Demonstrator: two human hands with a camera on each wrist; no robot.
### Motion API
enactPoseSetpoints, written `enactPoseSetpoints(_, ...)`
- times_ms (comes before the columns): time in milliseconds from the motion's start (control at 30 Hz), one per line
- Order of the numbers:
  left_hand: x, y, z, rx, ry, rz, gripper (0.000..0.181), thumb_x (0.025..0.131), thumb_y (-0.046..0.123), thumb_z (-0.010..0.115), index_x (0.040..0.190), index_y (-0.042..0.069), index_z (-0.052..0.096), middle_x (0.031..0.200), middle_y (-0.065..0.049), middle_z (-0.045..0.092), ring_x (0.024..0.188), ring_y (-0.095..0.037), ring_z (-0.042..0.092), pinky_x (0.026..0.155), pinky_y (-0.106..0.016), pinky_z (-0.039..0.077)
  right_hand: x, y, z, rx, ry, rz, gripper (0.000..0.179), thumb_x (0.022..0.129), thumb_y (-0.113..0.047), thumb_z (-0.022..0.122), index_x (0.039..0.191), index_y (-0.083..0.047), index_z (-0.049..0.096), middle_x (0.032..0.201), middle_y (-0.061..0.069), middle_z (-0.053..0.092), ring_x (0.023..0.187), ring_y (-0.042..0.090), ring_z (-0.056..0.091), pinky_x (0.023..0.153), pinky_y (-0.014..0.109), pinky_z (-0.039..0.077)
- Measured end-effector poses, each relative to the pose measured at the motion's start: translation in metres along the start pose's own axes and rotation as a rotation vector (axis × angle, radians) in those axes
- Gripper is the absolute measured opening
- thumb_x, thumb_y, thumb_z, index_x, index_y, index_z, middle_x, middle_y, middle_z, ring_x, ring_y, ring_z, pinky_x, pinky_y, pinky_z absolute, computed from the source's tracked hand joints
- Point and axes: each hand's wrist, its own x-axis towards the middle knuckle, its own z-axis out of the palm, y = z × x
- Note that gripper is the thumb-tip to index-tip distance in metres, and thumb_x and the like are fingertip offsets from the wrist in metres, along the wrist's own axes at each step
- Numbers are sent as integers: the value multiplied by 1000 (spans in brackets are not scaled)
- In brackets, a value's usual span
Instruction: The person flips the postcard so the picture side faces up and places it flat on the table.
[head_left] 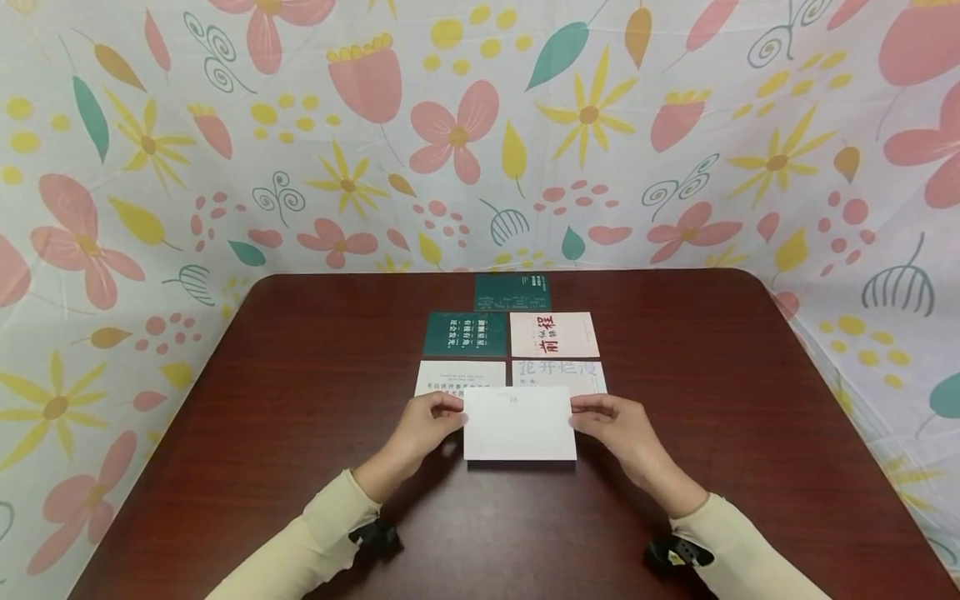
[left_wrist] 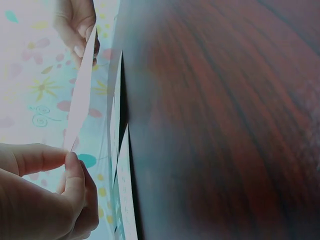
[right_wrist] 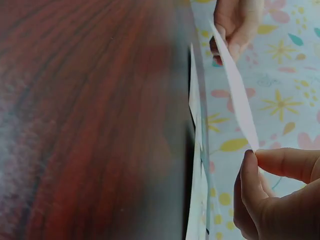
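A white card (head_left: 519,429) with a small faint mark near its top edge is held above the table between both hands. My left hand (head_left: 420,433) pinches its left edge between thumb and fingers. At the opposite edge, my right hand (head_left: 618,435) pinches the card the same way. Both wrist views show the card (left_wrist: 81,95) raised off the table, its thin edge between thumb and fingertips. Just beyond it lie a white card with printed text (head_left: 457,374) and another with large pale characters (head_left: 558,372), both partly covered by the held card.
Farther back on the dark wooden table (head_left: 322,367) lie a green card with white writing (head_left: 465,334), a pale pink card with red characters (head_left: 555,335) and a darker green card (head_left: 512,292) at the far edge. A flower-patterned cloth (head_left: 457,192) hangs behind.
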Motion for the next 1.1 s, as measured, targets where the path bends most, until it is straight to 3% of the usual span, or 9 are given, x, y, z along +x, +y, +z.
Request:
enactPoseSetpoints(133, 1, 3, -2, -42, 16, -5, 10, 83, -5, 67, 91, -10, 68, 81, -7, 64, 72, -11, 55, 69, -24, 49, 0, -3, 0, -19, 21, -14, 31, 86, -6, 70, 111, 12, 65, 98, 13, 69, 85, 7, 62, 75, 18, 51)
enactPoseSetpoints(333, 2, 6, -5, -100, 11, 10, 9, 87, -2, 66, 94, -7, 68, 82, -4, 63, 73, -14, 58, 75, -36, 55, 3, -8, -3, -23, 61, -16, 30, 83, -8, 74, 107, 9, 68, 96, 4, 68, 89, 5, 59, 77, 18, 50)
enactPoseSetpoints(500, 3, 8, -7, -217, -1, 20, 12, 87, -2, 66, 96, -10, 66, 75, -3, 61, 69, -15, 59, 69, -32, 55, 6, -13, -4, -5, 68, -47, 31, 83, -9, 75, 106, 11, 68, 94, 1, 69, 87, 5, 59, 75, 21, 51)
enactPoseSetpoints(667, 4, 9, -8, -313, -12, 27, 17, 86, -7, 66, 101, -15, 65, 84, -12, 66, 73, -15, 64, 79, -40, 57, 9, -17, -4, 25, 70, -76, 29, 84, -9, 74, 107, 9, 69, 91, -1, 70, 83, 5, 62, 75, 22, 53)
enactPoseSetpoints(833, 4, 9, -9, -273, -2, 21, 17, 87, -4, 65, 101, -13, 69, 100, -18, 69, 79, -13, 66, 79, -32, 57, 9, -16, -3, 36, 57, -83, 26, 86, -7, 70, 109, 7, 69, 98, 0, 71, 90, 4, 61, 76, 21, 52)
enactPoseSetpoints(933, 5, 5, -9, -218, 17, 13, 16, 87, 2, 68, 98, -9, 71, 95, -14, 71, 76, -12, 67, 79, -33, 57, 9, -14, -1, 48, 44, -104, 25, 88, -5, 68, 108, 9, 69, 101, 4, 72, 93, 4, 61, 76, 20, 52)
enactPoseSetpoints(1100, 6, 2, -7, -88, 44, 70, 10, 83, 2, 72, 90, -5, 71, 82, -9, 70, 69, -12, 64, 70, -32, 57, 10, -12, 2, 12, 47, -139, 25, 88, -9, 69, 106, 8, 70, 101, 11, 72, 90, 2, 62, 76, 20, 53)
